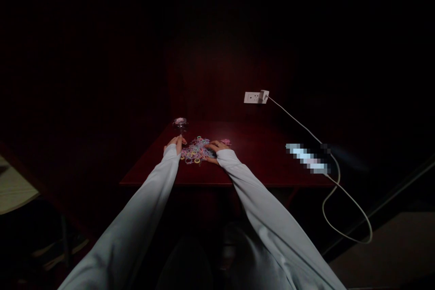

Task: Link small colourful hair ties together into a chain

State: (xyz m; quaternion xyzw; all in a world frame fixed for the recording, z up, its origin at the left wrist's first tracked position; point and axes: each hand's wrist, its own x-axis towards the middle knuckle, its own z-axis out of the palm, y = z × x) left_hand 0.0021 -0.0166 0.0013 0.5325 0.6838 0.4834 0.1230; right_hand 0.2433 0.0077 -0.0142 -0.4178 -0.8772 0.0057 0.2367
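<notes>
A loose pile of small, many-coloured hair ties (196, 153) lies on the dark red table (204, 179) between my hands. At the pile's left edge is my left hand (176, 142), its fingers stretched forward and nothing visible in them. My right hand (218, 146) reaches over the pile's right side, thumb and fingers apart, touching the hair ties. Just beyond the right hand sits a small pink bunch (225, 142), probably more bands. A clear round container (180, 122) with something pink at its top stands past my left hand.
A white wall socket (252, 97) with a plugged-in charger (264, 95) is behind the table. Its white cable (295, 120) runs to a blurred, bright device (307, 157) on the table's right, then loops past the edge. A pale surface (16, 186) shows at far left.
</notes>
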